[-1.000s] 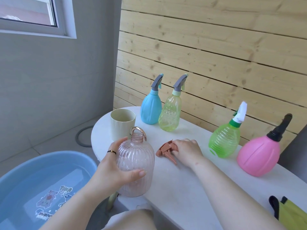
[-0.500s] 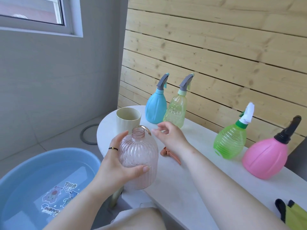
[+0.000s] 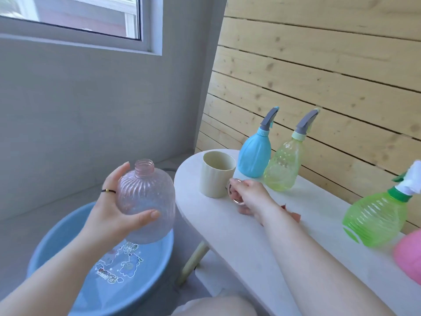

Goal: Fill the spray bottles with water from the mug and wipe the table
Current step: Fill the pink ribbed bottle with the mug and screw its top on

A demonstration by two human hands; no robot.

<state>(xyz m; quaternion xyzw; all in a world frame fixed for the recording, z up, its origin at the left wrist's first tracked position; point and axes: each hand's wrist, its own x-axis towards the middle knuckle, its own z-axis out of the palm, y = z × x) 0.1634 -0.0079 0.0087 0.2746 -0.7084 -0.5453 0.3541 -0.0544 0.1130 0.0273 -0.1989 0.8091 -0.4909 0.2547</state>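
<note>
I am holding the clear pink bottle (image 3: 145,201) in my left hand (image 3: 109,215). My fingers are wrapping round its back and my thumb is pressing on its front, so it is held tight. The bottle is not on the table (image 3: 227,236). It is hanging in the air past the table's left end, over the blue tub (image 3: 157,277) with water in it. The bottle is standing almost straight up, with its open top pointing up and no cap on it. My right hand (image 3: 248,197) is at the mug (image 3: 216,176), and my fingers are curling round its shiny ring handle (image 3: 234,195). The mug is sitting upright near the left end of the table, with the handle facing me. I cannot tell if there is water in it. I think the big thing is this: the bottle's open top is to the left of the mug and about as high, so the mug will need to go left and tip over that little hole. My right hand is the one on the mug, and my left is busy holding the bottle. Behind the mug, by the back edge, the blue bottle (image 3: 256,156) and the yellow-green bottle (image 3: 283,165) are standing side by side. A brown spray top (image 3: 295,215) is lying just behind my right wrist.
</note>
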